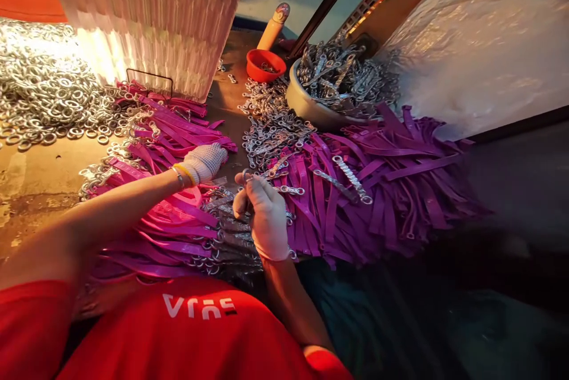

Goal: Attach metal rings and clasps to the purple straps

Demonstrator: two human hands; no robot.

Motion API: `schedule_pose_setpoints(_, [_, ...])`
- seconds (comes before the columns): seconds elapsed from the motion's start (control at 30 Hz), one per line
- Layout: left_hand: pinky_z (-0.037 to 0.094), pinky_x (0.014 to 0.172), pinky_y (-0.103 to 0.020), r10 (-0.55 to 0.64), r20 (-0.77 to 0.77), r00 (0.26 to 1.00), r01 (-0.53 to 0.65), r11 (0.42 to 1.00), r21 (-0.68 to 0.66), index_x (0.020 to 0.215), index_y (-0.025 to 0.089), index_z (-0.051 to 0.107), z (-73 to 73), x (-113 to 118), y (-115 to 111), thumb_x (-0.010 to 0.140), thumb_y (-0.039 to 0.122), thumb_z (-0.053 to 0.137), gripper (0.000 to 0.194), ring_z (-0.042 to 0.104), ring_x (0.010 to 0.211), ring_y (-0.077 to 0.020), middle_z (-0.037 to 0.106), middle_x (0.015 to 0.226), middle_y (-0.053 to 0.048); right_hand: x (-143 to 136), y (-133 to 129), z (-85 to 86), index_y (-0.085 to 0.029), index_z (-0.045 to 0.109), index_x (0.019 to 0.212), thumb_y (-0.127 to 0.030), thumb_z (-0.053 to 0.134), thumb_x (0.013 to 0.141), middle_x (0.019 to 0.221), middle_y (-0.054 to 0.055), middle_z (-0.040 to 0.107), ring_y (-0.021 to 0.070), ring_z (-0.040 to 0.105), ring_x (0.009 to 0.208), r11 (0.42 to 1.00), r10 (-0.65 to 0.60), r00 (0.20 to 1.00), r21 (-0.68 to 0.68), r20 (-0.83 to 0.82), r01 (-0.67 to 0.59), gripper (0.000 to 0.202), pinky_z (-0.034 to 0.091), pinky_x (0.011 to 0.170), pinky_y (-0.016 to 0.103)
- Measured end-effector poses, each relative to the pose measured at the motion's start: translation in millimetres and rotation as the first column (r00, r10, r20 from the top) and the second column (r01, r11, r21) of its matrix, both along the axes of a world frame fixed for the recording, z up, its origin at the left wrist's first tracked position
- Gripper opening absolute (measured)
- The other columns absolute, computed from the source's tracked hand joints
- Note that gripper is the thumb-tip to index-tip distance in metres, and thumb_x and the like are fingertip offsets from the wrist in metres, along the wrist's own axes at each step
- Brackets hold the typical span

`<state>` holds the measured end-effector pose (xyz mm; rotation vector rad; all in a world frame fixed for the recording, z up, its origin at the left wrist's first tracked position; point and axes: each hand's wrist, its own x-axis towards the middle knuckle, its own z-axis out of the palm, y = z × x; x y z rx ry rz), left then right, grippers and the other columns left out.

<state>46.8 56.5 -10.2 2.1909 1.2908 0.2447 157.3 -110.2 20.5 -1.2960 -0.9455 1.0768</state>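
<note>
My left hand [204, 163], in a white dotted glove with a yellow cuff, reaches over a heap of purple straps [173, 131]. Its fingers are curled down on a purple strap [229, 144] at the heap's edge; the fingertips are mostly hidden. Closer to me, my right hand [265, 214], in a white glove, pinches a small metal link piece [247, 175] between thumb and fingers. Below and between the hands lie twisted metal chain pieces [231, 220], several joined to straps. More purple straps [329, 208] lie right of my right hand, with loose chain pieces [351, 178] on top.
Loose metal rings [48, 89] are piled at the left, beside a translucent corrugated sheet [151, 12]. A red bowl [253, 72] and a pale bowl [302, 101] heaped with chain pieces stand behind. A plastic-covered bulk [489, 42] borders the right.
</note>
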Motion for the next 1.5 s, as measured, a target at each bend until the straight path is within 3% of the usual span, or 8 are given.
schedule_pose_setpoints(0.3, [0.035, 0.061, -0.022, -0.046, 0.114, 0.992, 0.046, 0.999, 0.006, 0.094, 0.012, 0.071, 12.4, -8.2, -8.7, 0.084, 0.01, 0.06, 0.015, 0.056, 0.068, -0.0135, 0.063, 0.077, -0.005, 15.4, 4.1, -1.9, -0.021, 0.063, 0.106, -0.048, 0.057, 0.095, 0.074, -0.002, 0.067, 0.013, 0.061, 0.062, 1.0, 0.008, 1.0, -0.011, 0.009, -0.008, 0.03, 0.049, 0.059, 0.025])
schedule_pose_setpoints(0.43, [0.031, 0.044, -0.021, 0.123, 0.438, 0.89, 0.05, 0.931, -0.362, 0.095, 0.013, 0.068, 34.0, -56.7, -45.8, 0.091, 0.027, 0.057, 0.018, 0.043, 0.044, -0.0094, 0.052, 0.055, 0.001, 4.1, 2.0, -5.4, -0.023, 0.066, 0.116, -0.041, 0.053, 0.099, 0.102, 0.002, 0.073, 0.0154, 0.067, 0.083, 0.987, 0.07, 0.928, 0.108, 0.367, -0.117, 0.028, 0.053, 0.077, 0.029])
schedule_pose_setpoints(0.67, [0.024, 0.037, -0.019, 0.456, 0.599, 0.658, 0.072, 0.754, -0.653, 0.079, 0.015, 0.058, 42.3, -98.1, -112.6, 0.084, 0.047, 0.073, 0.036, 0.036, 0.042, -0.0054, 0.046, 0.057, 0.003, -30.8, 0.5, -5.3, -0.018, 0.067, 0.127, -0.027, 0.04, 0.102, 0.108, 0.011, 0.076, 0.0224, 0.069, 0.097, 0.951, 0.078, 0.453, 0.07, 0.888, -0.301, 0.038, 0.048, 0.087, 0.03])
schedule_pose_setpoints(0.83, [0.028, 0.04, -0.021, 0.372, 0.588, 0.718, 0.048, 0.817, -0.575, 0.076, 0.017, 0.053, 37.3, -104.9, -130.4, 0.09, 0.051, 0.065, 0.038, 0.038, 0.043, -0.0077, 0.046, 0.055, 0.003, -40.4, -8.4, 2.4, -0.017, 0.067, 0.127, -0.023, 0.039, 0.102, 0.096, 0.011, 0.074, 0.0215, 0.066, 0.083, 0.948, 0.115, 0.105, -0.078, 0.988, -0.308, 0.038, 0.04, 0.07, 0.029])
schedule_pose_setpoints(0.97, [0.035, 0.052, -0.02, 0.136, 0.486, 0.863, -0.028, 0.974, -0.223, 0.081, 0.015, 0.064, 35.3, -111.1, -132.6, 0.088, 0.038, 0.065, 0.024, 0.049, 0.059, -0.011, 0.059, 0.066, -0.001, -42.0, -13.0, 3.0, -0.017, 0.068, 0.122, -0.024, 0.037, 0.104, 0.092, 0.01, 0.072, 0.0211, 0.063, 0.077, 0.941, 0.109, -0.02, -0.11, 0.994, -0.319, 0.036, 0.033, 0.063, 0.032])
schedule_pose_setpoints(1.17, [0.03, 0.047, -0.022, 0.166, 0.504, 0.848, 0.077, 0.902, -0.426, 0.078, 0.016, 0.062, 19.1, -116.6, -131.6, 0.09, 0.038, 0.058, 0.025, 0.041, 0.048, -0.01, 0.049, 0.055, 0.001, -45.8, -12.2, -9.4, -0.015, 0.068, 0.119, -0.026, 0.035, 0.106, 0.095, 0.012, 0.073, 0.0225, 0.065, 0.079, 0.936, 0.098, -0.024, -0.1, 0.995, -0.339, 0.037, 0.036, 0.066, 0.032])
schedule_pose_setpoints(1.33, [0.033, 0.053, -0.02, 0.131, 0.52, 0.844, -0.012, 0.974, -0.225, 0.07, 0.015, 0.059, 12.3, -113.4, -139.0, 0.084, 0.033, 0.064, 0.024, 0.046, 0.058, -0.01, 0.056, 0.063, 0.0, -50.8, -11.0, -17.6, -0.016, 0.068, 0.12, -0.027, 0.04, 0.105, 0.105, 0.012, 0.076, 0.024, 0.069, 0.092, 0.96, 0.067, 0.145, -0.024, 0.987, -0.28, 0.034, 0.044, 0.079, 0.031])
schedule_pose_setpoints(1.5, [0.032, 0.044, -0.02, 0.274, 0.578, 0.769, 0.077, 0.858, -0.509, 0.078, 0.016, 0.06, 11.9, -122.5, -143.5, 0.089, 0.045, 0.062, 0.032, 0.042, 0.045, -0.0084, 0.05, 0.054, 0.003, -53.2, -15.4, -0.8, -0.017, 0.057, 0.137, -0.03, 0.05, 0.101, 0.111, 0.011, 0.076, 0.024, 0.071, 0.096, 0.944, 0.16, 0.176, -0.099, 0.971, -0.316, 0.039, 0.048, 0.082, 0.03])
